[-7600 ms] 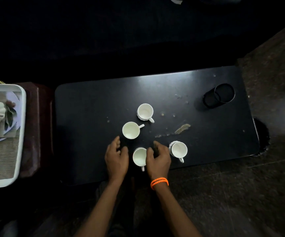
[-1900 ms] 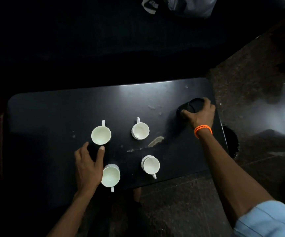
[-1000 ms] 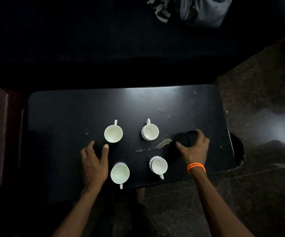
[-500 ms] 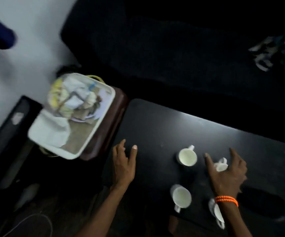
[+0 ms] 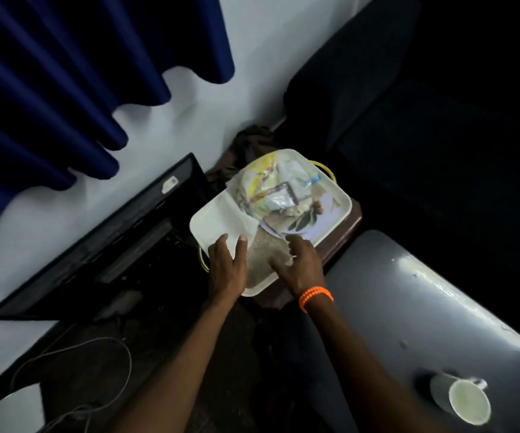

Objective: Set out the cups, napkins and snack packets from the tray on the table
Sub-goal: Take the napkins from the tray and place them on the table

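A white rectangular tray [image 5: 344,200] rests on a dark red stool beside the table. Snack packets [image 5: 271,185] are heaped in its far half, and a stack of white napkins [image 5: 221,218] lies in its near left part. My left hand [image 5: 227,264] reaches over the tray's near edge, fingers spread, fingertips on the napkins. My right hand [image 5: 299,265], with an orange bead bracelet, hovers over the tray's near middle, fingers apart and holding nothing. One white cup [image 5: 461,401] stands on the dark table [image 5: 408,307] at the lower right.
A black flat screen [image 5: 102,242] leans against the white wall on the left, with cables [image 5: 74,364] on the floor below it. A blue curtain [image 5: 65,73] hangs at the upper left. A dark sofa [image 5: 440,120] fills the upper right.
My head has turned left from the table to the tray. Both hands left the table and cups and now reach over the tray's near side.
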Demonstrator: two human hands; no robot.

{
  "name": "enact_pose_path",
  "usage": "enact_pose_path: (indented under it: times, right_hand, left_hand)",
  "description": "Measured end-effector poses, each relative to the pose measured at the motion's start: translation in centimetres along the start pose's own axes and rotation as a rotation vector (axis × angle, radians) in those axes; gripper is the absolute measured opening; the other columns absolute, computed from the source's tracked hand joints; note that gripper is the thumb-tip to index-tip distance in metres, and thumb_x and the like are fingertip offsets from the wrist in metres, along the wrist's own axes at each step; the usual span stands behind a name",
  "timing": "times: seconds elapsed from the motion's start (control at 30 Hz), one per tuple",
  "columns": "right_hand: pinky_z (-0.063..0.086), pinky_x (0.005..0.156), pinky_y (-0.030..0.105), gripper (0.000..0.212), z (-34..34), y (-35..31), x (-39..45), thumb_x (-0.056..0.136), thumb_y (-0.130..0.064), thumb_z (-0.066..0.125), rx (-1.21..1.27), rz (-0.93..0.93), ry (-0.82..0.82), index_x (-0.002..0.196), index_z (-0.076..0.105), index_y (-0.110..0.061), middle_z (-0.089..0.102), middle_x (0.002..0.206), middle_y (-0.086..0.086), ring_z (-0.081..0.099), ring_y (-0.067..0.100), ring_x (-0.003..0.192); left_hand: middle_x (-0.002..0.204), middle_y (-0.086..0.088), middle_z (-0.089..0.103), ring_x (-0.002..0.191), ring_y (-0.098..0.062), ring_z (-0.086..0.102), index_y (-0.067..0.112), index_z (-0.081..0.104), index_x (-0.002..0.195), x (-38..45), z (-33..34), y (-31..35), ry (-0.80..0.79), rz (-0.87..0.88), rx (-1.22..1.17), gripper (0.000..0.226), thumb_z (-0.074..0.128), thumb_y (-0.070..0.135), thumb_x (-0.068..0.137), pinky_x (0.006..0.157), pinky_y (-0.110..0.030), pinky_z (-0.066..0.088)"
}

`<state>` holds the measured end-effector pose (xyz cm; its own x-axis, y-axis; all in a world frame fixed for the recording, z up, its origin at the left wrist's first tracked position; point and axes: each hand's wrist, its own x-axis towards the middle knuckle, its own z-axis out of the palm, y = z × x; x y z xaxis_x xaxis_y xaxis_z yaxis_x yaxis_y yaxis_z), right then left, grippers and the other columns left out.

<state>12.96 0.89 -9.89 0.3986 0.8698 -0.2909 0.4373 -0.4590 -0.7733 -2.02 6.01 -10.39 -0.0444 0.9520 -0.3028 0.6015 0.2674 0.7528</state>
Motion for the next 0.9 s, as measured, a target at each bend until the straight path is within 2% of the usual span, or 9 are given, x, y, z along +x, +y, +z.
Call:
enact_pose_path:
  times: [0.13,0.3,0.37,0.47,0.57,0.63,0.7,0.8,0.9]
  right_hand:
    - [0.048,0.085,0.031,0.064,4.3,-3.3,4.8,0.072,-0.027,0.084,0.01,0.113,-0.063,0.128,0.06,-0.007,0.068,0.117,0.014,0.063,0.032,0.111]
    - [0.047,0.073,0.031,0.041,7.3,-4.7,8.5,0.075,-0.029,0.081,0.097,0.252,0.025,0.105,0.066,-0.006,0.069,0.098,0.012,0.066,0.032,0.097]
    - [0.05,0.075,0.032,0.03,7.3,-4.7,8.9,0.079,-0.025,0.076,0.146,0.304,0.051,0.101,0.069,-0.006,0.072,0.096,0.013,0.068,0.032,0.095]
    - [0.049,0.067,0.031,0.019,6.2,-4.5,8.4,0.08,-0.02,0.074,0.2,0.305,0.066,0.085,0.067,-0.003,0.069,0.081,0.015,0.067,0.031,0.081]
    - [0.061,0.072,0.044,0.016,4.1,-4.1,6.9,0.082,-0.013,0.074,0.41,0.404,0.061,0.073,0.062,-0.009,0.068,0.077,0.018,0.066,0.03,0.071]
    - [0.062,0.063,0.042,0.022,2.2,-3.4,5.2,0.085,-0.004,0.071,0.726,0.515,0.023,0.071,0.056,-0.011,0.061,0.072,0.017,0.062,0.027,0.062]
    - [0.061,0.056,0.033,0.016,-0.1,-2.4,3.1,0.089,0.001,0.067,1.008,0.575,-0.001,0.081,0.056,-0.006,0.058,0.075,0.016,0.061,0.024,0.063]
    - [0.062,0.057,0.031,0.016,-3.9,0.0,-1.0,0.091,0.004,0.063,1.252,0.644,0.04,0.106,0.058,-0.001,0.064,0.092,0.021,0.068,0.023,0.071]
    - [0.062,0.063,0.033,0.02,-7.6,3.7,-5.5,0.092,0.005,0.063,1.295,0.651,0.083,0.107,0.056,-0.006,0.07,0.078,0.012,0.07,0.013,0.062]
  left_hand:
    - [0.149,-0.017,0.047,0.139,-0.031,0.048,0.015,0.045,0.151,1.9,-0.4,-0.8,-0.033,-0.059,-0.041,0.067,0.044,0.06,0.102,0.116,-0.045,0.039]
    - [0.144,-0.014,0.053,0.125,-0.022,0.051,0.013,0.052,0.145,2.3,-1.0,-1.1,-0.024,-0.039,-0.082,0.053,0.048,0.048,0.105,0.101,-0.027,0.036]
    - [0.14,-0.014,0.057,0.119,-0.018,0.054,0.012,0.056,0.142,2.3,-1.5,-1.0,0.022,-0.051,-0.125,0.052,0.048,0.048,0.105,0.104,-0.032,0.042]
    - [0.132,-0.014,0.064,0.12,-0.028,0.061,0.008,0.062,0.135,1.9,-1.9,-0.4,0.142,-0.073,-0.2,0.048,0.047,0.044,0.107,0.105,-0.046,0.05]
    - [0.134,-0.018,0.064,0.12,-0.033,0.063,0.003,0.06,0.137,0.7,-1.7,0.7,0.283,-0.251,-0.294,0.052,0.051,0.044,0.105,0.102,-0.047,0.053]
    - [0.135,-0.022,0.064,0.121,-0.038,0.062,0.001,0.059,0.137,-0.8,-0.6,1.7,0.31,-0.415,-0.368,0.056,0.055,0.045,0.103,0.104,-0.051,0.052]
    - [0.13,-0.019,0.068,0.114,-0.036,0.066,0.009,0.066,0.125,-2.6,0.8,3.0,0.228,-0.565,-0.608,0.047,0.058,0.049,0.101,0.098,-0.049,0.056]
    - [0.123,-0.011,0.073,0.108,-0.029,0.071,0.023,0.069,0.12,-5.4,2.7,4.8,-0.091,-0.668,-0.997,0.047,0.055,0.061,0.097,0.078,-0.041,0.063]
    - [0.132,-0.012,0.072,0.123,-0.036,0.068,0.022,0.064,0.138,-7.9,5.0,6.0,-0.346,-0.586,-1.042,0.063,0.05,0.067,0.096,0.092,-0.05,0.06]
